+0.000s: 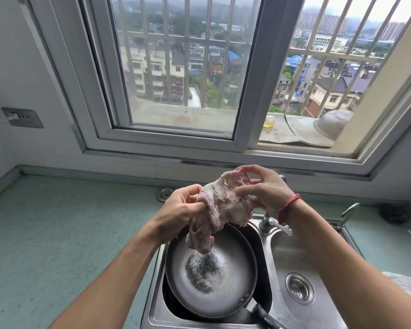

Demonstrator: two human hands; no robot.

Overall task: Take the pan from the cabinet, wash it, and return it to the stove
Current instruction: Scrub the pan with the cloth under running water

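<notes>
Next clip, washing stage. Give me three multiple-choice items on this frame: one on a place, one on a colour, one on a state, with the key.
1. Where is the pan?
A) on a stove
B) in the left basin of the sink
C) on the window ledge

2. What colour is the string on the right wrist?
A) blue
B) green
C) red

3. How is the cloth held?
A) lying flat in the pan
B) gripped by the left hand and the right hand above the pan
C) draped over the faucet

Key:
1 B, the pan lies in the left basin, with the right basin's drain bare beside it.
2 C, a red string circles the wrist.
3 B, fingers of both hands curl into the bunched cloth, and its lower end hangs over the pan.
</notes>
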